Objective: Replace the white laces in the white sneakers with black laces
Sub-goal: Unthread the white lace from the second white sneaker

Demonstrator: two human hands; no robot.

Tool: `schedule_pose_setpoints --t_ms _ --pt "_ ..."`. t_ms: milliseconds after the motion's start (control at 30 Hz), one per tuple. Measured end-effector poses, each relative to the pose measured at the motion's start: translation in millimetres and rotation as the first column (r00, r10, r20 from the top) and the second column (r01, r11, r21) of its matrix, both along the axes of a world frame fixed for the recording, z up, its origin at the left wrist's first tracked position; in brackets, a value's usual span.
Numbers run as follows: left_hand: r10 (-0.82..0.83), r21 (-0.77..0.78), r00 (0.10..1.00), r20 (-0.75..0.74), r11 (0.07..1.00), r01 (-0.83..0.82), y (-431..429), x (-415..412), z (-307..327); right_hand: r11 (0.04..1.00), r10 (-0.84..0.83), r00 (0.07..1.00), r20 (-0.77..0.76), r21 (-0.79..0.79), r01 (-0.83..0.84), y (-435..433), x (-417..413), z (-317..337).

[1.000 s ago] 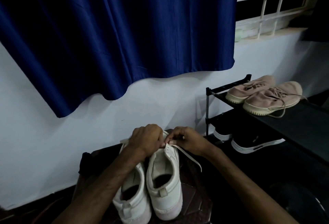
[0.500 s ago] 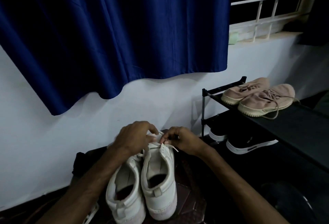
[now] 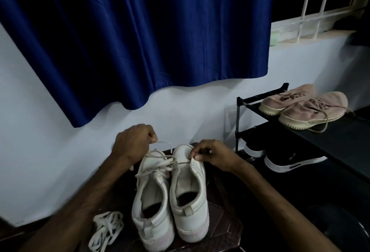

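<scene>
Two white sneakers stand side by side on a dark brown worktop [image 3: 220,223], heels toward the camera. The left sneaker [image 3: 154,201] carries white lacing, loosened and tangled over its tongue. The right sneaker [image 3: 190,197] shows an open throat with one strand across its front eyelets.

The left hand [image 3: 134,141] is raised above the toes, fingers curled tight around a white lace strand [image 3: 163,142] that runs down between the toes. The right hand [image 3: 212,154] pinches the right sneaker's eyelet edge between thumb and fingertips.

A loose white lace [image 3: 108,229] lies heaped just beside the left sneaker. To the right, a black shoe rack [image 3: 330,131] holds pink shoes [image 3: 312,109] above black shoes [image 3: 290,161].
</scene>
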State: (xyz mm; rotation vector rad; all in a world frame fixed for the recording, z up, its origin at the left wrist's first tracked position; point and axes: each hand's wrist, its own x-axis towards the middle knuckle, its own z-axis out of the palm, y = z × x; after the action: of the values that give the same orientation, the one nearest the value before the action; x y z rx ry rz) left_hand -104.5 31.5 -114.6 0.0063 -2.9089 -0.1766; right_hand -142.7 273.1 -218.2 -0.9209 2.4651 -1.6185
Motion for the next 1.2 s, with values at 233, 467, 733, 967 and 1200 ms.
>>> schedule_pose_setpoints --t_ms 233,467,733,967,1200 --pt "-0.174 0.080 0.975 0.139 0.983 0.164 14 6 -26 1.000 0.007 1.000 -0.001 -0.012 -0.007 -1 2 0" --pt "-0.266 0.467 0.952 -0.154 0.829 0.307 27 -7 -13 0.983 -0.065 0.990 -0.129 0.161 0.085 -19 -2 16" --pt "-0.190 0.572 0.975 -0.117 0.790 0.223 15 1 -21 0.966 -0.097 0.995 -0.024 0.237 0.100 -51 4 21" --pt "-0.192 0.608 0.980 -0.052 0.773 0.184 21 7 -35 0.933 -0.330 0.918 0.219 -0.070 0.352 -54 12 15" --pt "-0.132 0.742 0.985 -0.110 0.649 0.169 21 6 -44 0.749 -0.265 0.826 0.498 -0.432 0.501 -37 20 23"
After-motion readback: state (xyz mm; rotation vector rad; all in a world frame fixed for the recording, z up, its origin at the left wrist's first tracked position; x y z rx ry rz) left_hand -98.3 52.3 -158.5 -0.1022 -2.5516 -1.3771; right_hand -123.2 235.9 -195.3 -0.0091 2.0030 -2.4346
